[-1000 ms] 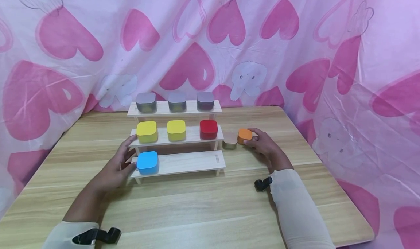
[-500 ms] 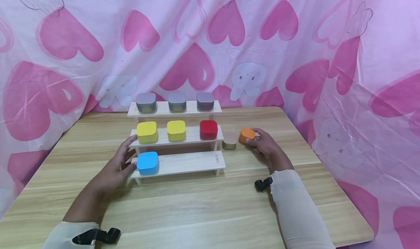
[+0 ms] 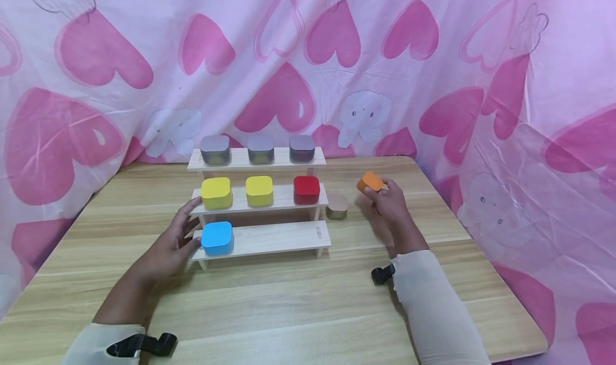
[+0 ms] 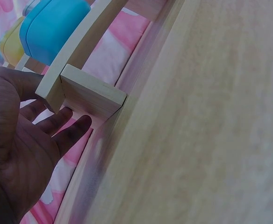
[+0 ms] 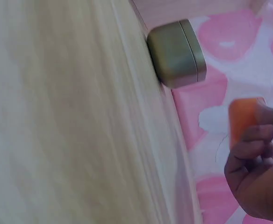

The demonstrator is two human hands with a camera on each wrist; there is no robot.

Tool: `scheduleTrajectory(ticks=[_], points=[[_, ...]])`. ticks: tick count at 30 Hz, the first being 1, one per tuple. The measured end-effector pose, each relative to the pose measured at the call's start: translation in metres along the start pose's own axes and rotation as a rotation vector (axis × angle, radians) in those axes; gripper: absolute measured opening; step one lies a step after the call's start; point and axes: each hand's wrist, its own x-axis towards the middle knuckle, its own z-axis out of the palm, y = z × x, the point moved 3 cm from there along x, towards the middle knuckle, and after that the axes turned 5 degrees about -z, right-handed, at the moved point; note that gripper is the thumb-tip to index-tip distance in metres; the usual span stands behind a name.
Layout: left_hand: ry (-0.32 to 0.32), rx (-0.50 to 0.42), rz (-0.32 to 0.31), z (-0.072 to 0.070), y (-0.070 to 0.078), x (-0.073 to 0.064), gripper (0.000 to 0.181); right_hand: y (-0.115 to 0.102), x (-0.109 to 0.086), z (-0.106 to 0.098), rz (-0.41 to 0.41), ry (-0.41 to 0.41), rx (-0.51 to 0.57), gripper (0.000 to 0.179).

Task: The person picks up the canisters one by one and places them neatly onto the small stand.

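My right hand pinches a small orange rounded-square tin, tilted and raised off the table to the right of the rack. Just left of it, a gold tin stands on the table. My left hand rests against the left end of a three-step wooden display rack, thumb at the front step and a finger reaching to the middle one. In the left wrist view, the other fingers extend loosely beside the rack's leg. A blue tin sits on the front step near my thumb.
On the middle step stand two yellow tins, one at the left, and a red tin. Several grey tins line the back step. Pink heart-patterned cloth hangs behind the wooden table.
My right hand has tilted the orange tin, lifted it off the table and moved it slightly right and away from the gold tin. The left hand has stayed at the rack.
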Motion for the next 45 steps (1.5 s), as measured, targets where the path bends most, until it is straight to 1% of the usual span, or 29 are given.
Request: scheduleTrajectory(ticks=[4, 9, 12, 15, 18, 22, 24, 28, 31, 34, 37, 41, 45], points=[[-0.001, -0.005, 0.0, 0.0, -0.001, 0.0, 0.107, -0.009, -0.001, 0.003, -0.016, 0.087, 0.072, 0.06], [0.001, -0.011, 0.003, 0.0, 0.0, -0.001, 0.107, -0.022, -0.008, 0.009, -0.021, 0.148, 0.153, 0.06], [-0.001, -0.015, 0.014, 0.0, 0.001, -0.001, 0.108, -0.03, -0.014, 0.014, -0.045, 0.169, 0.189, 0.062], [-0.002, -0.007, 0.02, 0.0, 0.001, -0.001, 0.107, -0.037, -0.019, 0.017, -0.095, 0.181, 0.222, 0.059], [0.001, 0.0, 0.006, -0.001, 0.0, -0.001, 0.107, -0.044, -0.023, 0.022, -0.142, 0.184, 0.244, 0.055], [0.005, -0.005, -0.011, -0.002, -0.001, -0.002, 0.107, -0.052, -0.029, 0.029, -0.174, 0.183, 0.249, 0.059], [0.008, -0.007, -0.007, -0.002, -0.002, -0.002, 0.108, -0.057, -0.033, 0.032, -0.189, 0.175, 0.257, 0.062], [0.006, -0.026, 0.003, -0.001, -0.002, -0.001, 0.107, -0.068, -0.043, 0.037, -0.242, 0.158, 0.263, 0.058], [-0.001, -0.055, 0.0, 0.0, -0.002, -0.001, 0.105, -0.077, -0.052, 0.041, -0.267, 0.142, 0.216, 0.059], [-0.007, -0.072, -0.01, 0.001, -0.002, -0.001, 0.105, -0.085, -0.061, 0.045, -0.274, 0.117, 0.146, 0.063], [-0.003, -0.065, -0.012, 0.0, -0.002, 0.0, 0.105, -0.093, -0.069, 0.049, -0.283, 0.086, 0.121, 0.066], [0.001, -0.045, -0.008, 0.001, -0.001, 0.0, 0.106, -0.104, -0.08, 0.055, -0.305, 0.034, 0.134, 0.071], [0.0, -0.038, -0.009, 0.0, 0.0, 0.0, 0.106, -0.115, -0.091, 0.064, -0.363, -0.036, 0.13, 0.074]])
